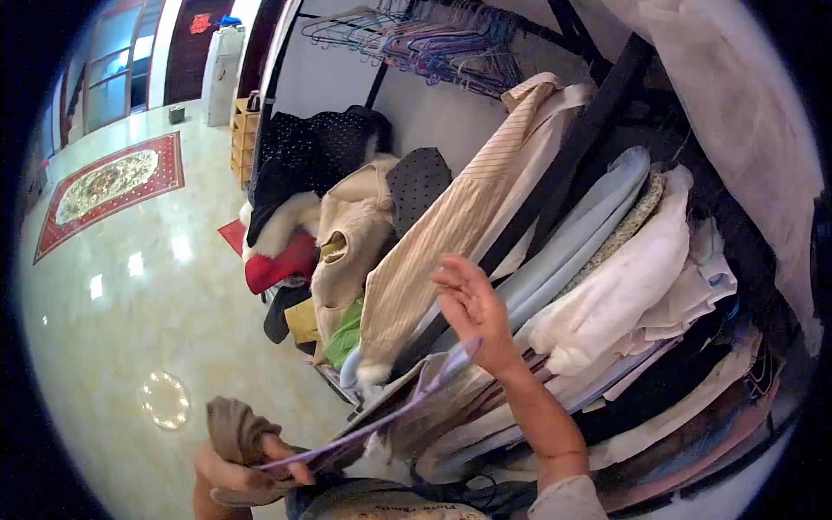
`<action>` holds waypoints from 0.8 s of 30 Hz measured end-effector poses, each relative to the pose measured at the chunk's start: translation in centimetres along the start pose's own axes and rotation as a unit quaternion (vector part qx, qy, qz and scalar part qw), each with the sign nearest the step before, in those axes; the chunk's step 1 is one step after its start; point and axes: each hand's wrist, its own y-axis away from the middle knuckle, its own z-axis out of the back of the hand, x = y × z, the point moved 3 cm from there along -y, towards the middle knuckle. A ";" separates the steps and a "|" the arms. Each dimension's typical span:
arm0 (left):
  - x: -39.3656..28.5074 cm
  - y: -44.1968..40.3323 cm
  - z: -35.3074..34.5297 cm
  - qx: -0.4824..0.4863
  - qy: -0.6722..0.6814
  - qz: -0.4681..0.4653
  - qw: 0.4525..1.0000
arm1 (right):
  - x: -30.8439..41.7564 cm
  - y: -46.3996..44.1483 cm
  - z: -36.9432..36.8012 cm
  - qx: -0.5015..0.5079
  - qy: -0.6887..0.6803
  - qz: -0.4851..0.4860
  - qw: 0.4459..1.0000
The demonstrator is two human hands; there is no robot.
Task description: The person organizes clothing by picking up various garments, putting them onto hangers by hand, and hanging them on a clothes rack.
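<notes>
Presently, I find the purple hanger (381,423) low in the head view, slanting up from the left hand (227,473) toward the heel of the right hand (475,308). The left fingers are closed on its lower end and on a bunched grey-brown garment (240,429). I record the right hand as loosely spread before the striped shirt (442,234); whether it touches the hanger, I cannot tell. Beside the shirt, a beige garment (351,212) lies heaped with a red cloth (282,266). Above hangs a row of hangers (442,50).
</notes>
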 end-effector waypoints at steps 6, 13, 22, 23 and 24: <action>1.5 -5.7 0.0 0.073 -0.181 0.132 0.972 | 3.4 4.6 1.2 0.037 0.284 0.184 0.940; 8.8 -13.3 -11.2 0.320 -0.280 0.228 0.876 | 10.6 18.1 13.3 -0.234 0.471 0.193 0.829; 17.3 -11.9 -23.8 0.490 -0.313 0.261 0.771 | 13.0 38.1 30.7 -0.657 0.462 0.076 0.592; 17.3 -12.1 -24.2 0.497 -0.311 0.264 0.766 | 13.0 38.3 30.9 -0.649 0.471 0.053 0.595; 17.7 -11.9 -25.0 0.501 -0.314 0.267 0.761 | 13.3 38.7 31.6 -0.642 0.479 0.031 0.598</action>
